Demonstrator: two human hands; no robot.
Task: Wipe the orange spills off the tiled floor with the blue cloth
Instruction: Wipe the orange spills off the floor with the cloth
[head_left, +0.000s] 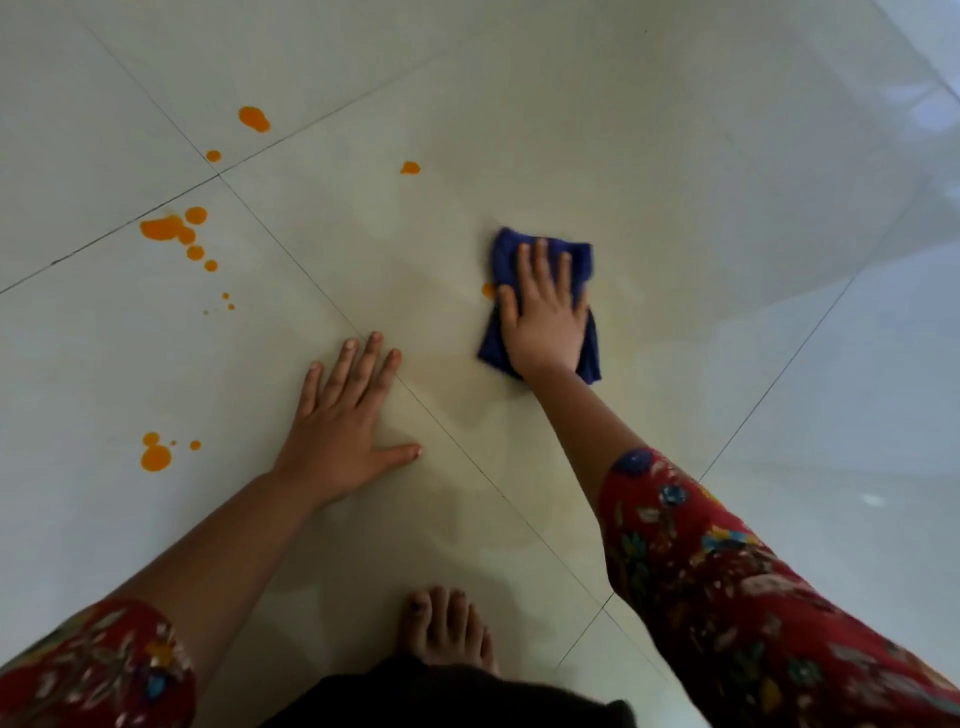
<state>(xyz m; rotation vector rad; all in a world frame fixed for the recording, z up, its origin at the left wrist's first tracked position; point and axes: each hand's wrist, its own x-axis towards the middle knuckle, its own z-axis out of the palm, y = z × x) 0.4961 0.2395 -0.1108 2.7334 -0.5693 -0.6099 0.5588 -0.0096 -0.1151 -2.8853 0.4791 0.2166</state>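
My right hand (545, 312) lies flat with straight fingers on the blue cloth (506, 254), pressing it onto the pale tiled floor (675, 208). A small orange spot (487, 290) shows at the cloth's left edge by my thumb. My left hand (345, 421) rests palm down on the floor, fingers spread, holding nothing. Orange spills lie to the left: a cluster of drops (171, 231), a blob near my left forearm (155, 457), a spot at the far left (254, 118), and a small one further ahead (410, 168).
My bare foot (447, 629) stands on the tiles at the bottom centre, above a dark garment (441, 699). Faint wet smears show on the floor around the cloth. Dark grout lines cross the tiles diagonally.
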